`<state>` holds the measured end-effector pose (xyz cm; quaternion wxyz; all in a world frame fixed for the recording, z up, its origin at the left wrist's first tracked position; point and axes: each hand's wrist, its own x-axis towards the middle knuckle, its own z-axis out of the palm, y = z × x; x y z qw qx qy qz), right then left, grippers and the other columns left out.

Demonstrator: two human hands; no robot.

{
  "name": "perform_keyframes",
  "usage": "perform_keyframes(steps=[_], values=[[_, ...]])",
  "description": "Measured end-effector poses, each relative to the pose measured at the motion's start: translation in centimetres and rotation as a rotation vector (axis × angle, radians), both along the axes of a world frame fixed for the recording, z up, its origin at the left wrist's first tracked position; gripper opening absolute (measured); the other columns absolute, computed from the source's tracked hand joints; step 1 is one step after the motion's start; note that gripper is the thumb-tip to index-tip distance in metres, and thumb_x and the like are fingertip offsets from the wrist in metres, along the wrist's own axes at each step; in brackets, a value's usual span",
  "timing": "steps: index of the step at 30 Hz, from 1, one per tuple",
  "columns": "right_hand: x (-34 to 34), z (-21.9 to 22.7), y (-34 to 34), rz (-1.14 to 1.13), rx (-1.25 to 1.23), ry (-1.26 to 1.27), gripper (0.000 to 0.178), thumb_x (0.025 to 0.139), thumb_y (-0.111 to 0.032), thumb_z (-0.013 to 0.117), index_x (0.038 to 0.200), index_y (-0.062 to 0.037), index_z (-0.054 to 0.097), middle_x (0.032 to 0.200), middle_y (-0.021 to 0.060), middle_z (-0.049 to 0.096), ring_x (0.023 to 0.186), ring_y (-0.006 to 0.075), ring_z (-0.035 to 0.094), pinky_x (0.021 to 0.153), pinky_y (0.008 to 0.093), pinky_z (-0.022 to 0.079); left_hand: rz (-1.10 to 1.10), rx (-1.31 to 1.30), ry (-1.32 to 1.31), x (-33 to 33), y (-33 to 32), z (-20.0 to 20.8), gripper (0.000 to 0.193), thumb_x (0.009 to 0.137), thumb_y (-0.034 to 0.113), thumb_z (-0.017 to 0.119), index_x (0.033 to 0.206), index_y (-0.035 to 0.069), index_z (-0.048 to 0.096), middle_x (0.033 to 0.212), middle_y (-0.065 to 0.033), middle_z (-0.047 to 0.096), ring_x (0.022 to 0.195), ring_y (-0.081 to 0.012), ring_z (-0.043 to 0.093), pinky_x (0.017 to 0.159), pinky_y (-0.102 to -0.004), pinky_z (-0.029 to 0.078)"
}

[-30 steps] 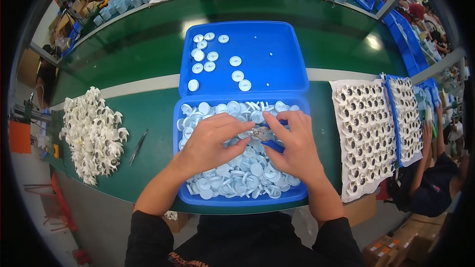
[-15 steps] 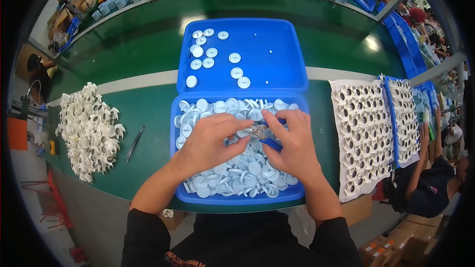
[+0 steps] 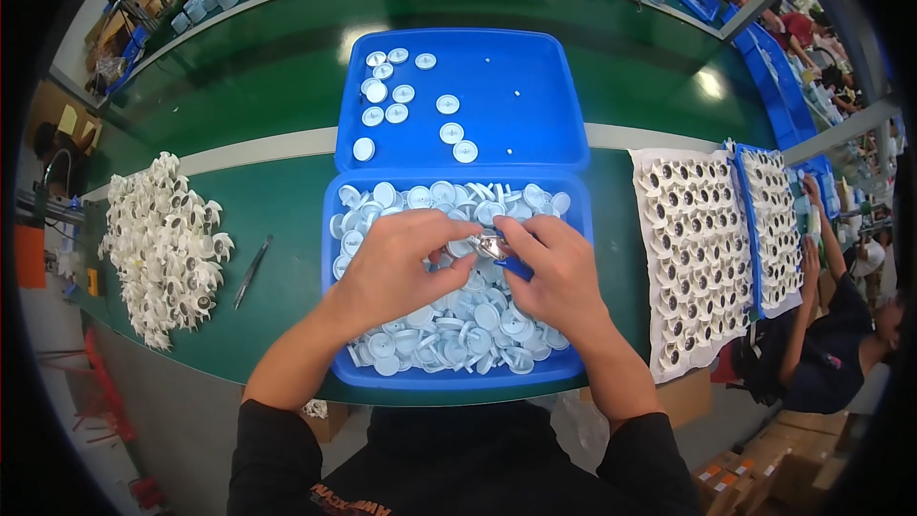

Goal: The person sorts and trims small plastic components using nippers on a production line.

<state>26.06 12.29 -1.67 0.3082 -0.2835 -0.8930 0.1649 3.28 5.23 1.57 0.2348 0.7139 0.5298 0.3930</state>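
My left hand (image 3: 406, 256) pinches a pale blue round plastic disc (image 3: 461, 248) between thumb and fingertips. Blue-handled nippers (image 3: 494, 247) are in my right hand (image 3: 559, 272), its fingers closed round the handles. The metal jaws of the nippers point left and meet the disc's edge; the exact contact point is too small to make out. Both hands hover over a blue tray (image 3: 458, 379) heaped with similar pale blue discs (image 3: 487, 315), several showing a short stem.
Beyond stands a second blue tray (image 3: 521, 119) with scattered discs. White finned parts (image 3: 162, 248) lie piled at left beside tweezers (image 3: 252, 272). Rows of white parts with dark centres (image 3: 693, 258) cover a sheet at right. Other people work at the far side and right.
The nippers' handles are squeezed closer together, and the jaws have come nearer the disc in my left hand. The whole view has shifted slightly.
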Motion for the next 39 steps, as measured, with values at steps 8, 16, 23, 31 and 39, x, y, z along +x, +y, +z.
perform_keyframes(steps=[8, 16, 23, 31, 39], values=[[0.3, -0.1, 0.2, 0.031, 0.019, -0.048, 0.056, 0.069, -0.005, 0.085, 0.124, -0.012, 0.073, 0.088, 0.0065, 0.062, 0.077, 0.0264, 0.065, 0.065, 0.0392, 0.052, -0.022, 0.007, 0.072, -0.6, 0.3, -0.6, 0.032, 0.083, 0.004, 0.085, 0.114, 0.004, 0.079, 0.084, -0.0094, 0.073, 0.067, -0.0222, 0.068, 0.062, -0.034, 0.054], [1.0, 2.5, 0.4, 0.038, 0.105, -0.185, 0.068, 0.066, -0.007, 0.088, 0.132, -0.0157, 0.073, 0.105, 0.0043, 0.064, 0.102, 0.0275, 0.062, 0.095, 0.0461, 0.045, 0.293, 0.164, 0.396, -3.6, 2.1, -2.0, 0.075, 0.09, 0.013, 0.081, 0.159, 0.012, 0.053, 0.129, -0.0197, 0.072, 0.12, -0.037, 0.065, 0.102, -0.0507, 0.052], [1.0, 2.9, 0.0, 0.035, 0.148, -0.214, 0.072, 0.067, -0.009, 0.089, 0.137, -0.0158, 0.071, 0.113, 0.0054, 0.06, 0.11, 0.0282, 0.058, 0.104, 0.051, 0.041, 0.016, -0.025, 0.388, -3.3, 1.0, -2.5, 0.036, 0.08, 0.014, 0.09, 0.113, 0.006, 0.079, 0.105, -0.0085, 0.068, 0.1, -0.0299, 0.062, 0.089, -0.0416, 0.052], [1.2, 2.2, 0.3, 0.003, 0.113, -0.188, 0.073, 0.068, -0.008, 0.088, 0.138, -0.0137, 0.07, 0.112, 0.0066, 0.061, 0.108, 0.0296, 0.059, 0.1, 0.0508, 0.042, -0.019, -0.037, 0.333, -3.2, 1.7, -3.3, 0.026, 0.082, 0.007, 0.086, 0.107, 0.005, 0.079, 0.099, -0.0087, 0.071, 0.094, -0.0299, 0.066, 0.084, -0.0413, 0.054], [1.0, 2.0, 0.4, -0.004, 0.125, -0.161, 0.072, 0.068, -0.009, 0.088, 0.138, -0.013, 0.07, 0.112, 0.0078, 0.061, 0.107, 0.03, 0.059, 0.098, 0.0501, 0.042, 0.005, -0.006, 0.033, -1.7, 1.7, -2.9, 0.018, 0.091, 0.0, 0.079, 0.109, 0.003, 0.076, 0.101, -0.0121, 0.073, 0.083, -0.0277, 0.072, 0.07, -0.0378, 0.058]])
